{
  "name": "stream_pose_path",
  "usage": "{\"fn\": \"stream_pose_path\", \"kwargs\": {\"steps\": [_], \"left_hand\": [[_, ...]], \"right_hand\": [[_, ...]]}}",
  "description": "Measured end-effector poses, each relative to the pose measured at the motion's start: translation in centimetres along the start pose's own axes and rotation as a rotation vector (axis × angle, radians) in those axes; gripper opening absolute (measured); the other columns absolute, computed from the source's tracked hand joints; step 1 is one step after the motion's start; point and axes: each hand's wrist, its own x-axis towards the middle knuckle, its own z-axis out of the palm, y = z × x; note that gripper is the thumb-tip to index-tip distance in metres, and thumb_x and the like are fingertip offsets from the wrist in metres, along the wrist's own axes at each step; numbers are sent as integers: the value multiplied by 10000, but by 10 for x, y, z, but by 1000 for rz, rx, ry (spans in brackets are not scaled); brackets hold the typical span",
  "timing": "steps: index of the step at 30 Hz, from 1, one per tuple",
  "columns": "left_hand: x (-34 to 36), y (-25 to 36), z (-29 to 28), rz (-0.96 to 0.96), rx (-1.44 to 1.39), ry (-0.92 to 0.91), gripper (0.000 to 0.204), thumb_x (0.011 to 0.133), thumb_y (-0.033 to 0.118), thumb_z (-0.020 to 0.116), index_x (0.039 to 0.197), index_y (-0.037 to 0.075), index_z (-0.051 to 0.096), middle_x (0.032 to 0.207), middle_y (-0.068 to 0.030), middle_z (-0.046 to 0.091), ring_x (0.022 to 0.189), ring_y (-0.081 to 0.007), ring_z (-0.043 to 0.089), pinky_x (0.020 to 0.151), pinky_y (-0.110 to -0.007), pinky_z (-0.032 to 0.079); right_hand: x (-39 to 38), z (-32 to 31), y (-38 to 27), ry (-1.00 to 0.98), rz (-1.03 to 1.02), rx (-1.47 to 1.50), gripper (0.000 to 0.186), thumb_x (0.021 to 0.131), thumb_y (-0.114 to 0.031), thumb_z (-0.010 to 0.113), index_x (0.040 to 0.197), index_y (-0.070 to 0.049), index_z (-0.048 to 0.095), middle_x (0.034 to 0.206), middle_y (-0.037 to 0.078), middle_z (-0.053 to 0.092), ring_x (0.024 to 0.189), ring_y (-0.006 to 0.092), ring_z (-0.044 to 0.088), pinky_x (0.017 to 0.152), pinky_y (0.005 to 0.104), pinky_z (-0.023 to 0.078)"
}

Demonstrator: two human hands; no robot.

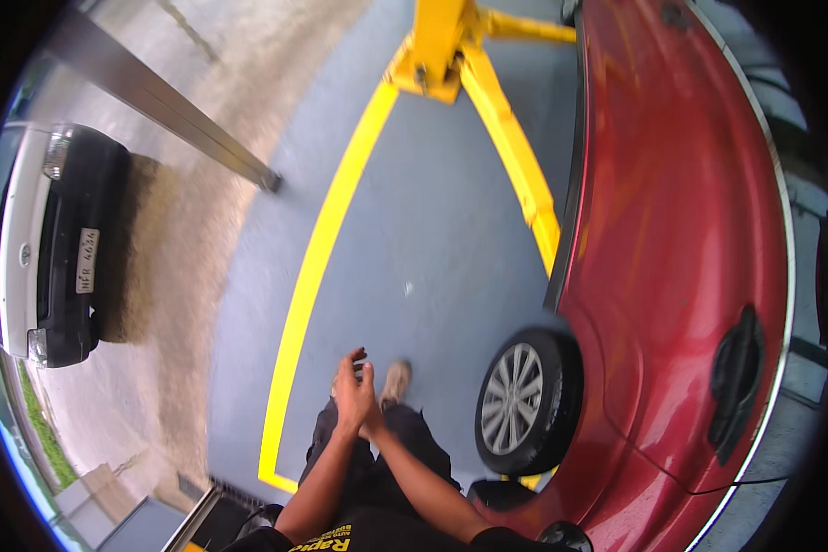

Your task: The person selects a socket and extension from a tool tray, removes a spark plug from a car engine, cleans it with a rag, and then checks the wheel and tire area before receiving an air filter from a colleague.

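Observation:
In front of my body, my left hand [350,396] and my right hand [374,422] are brought together and touch. The left hand lies over the right, its fingers stretched out, and I see no object in it. Most of the right hand's fingers are hidden behind the left. Below them are my dark trousers and a tan shoe [396,379] on the grey floor. To the right, nearest my right arm, is a wheel [513,398] with a black tyre and silver spokes. It sits at the wheel arch of a red car [681,221].
A yellow lift post [443,46] stands ahead, with an arm [511,138] reaching toward the red car. A yellow line [315,267] curves along the floor on my left. Beyond it are a grey metal post [184,110] and a white and black vehicle [74,248].

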Motion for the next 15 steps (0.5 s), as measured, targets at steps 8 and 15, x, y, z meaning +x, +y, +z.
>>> {"fn": "stream_pose_path", "kwargs": {"steps": [8, 15], "left_hand": [[134, 190, -122, 390, -199, 15, 310, 1125, 222, 576, 1259, -3, 742, 1101, -199, 788, 1051, -288, 762, 913, -395, 579], [334, 327, -226, 447, -358, 34, 433, 1167, 315, 512, 1269, -40, 737, 1060, -151, 811, 1001, -219, 750, 931, -372, 573]], "right_hand": [[177, -125, -150, -242, -34, -586, 377, 964, -348, 689, 1251, -107, 732, 1246, 175, 762, 1168, 358, 719, 991, 517, 547], [306, -299, -316, 715, 2, 5, 295, 1072, -187, 641, 1248, 33, 731, 1072, 145, 779, 982, 229, 765, 858, 358, 599]]}}
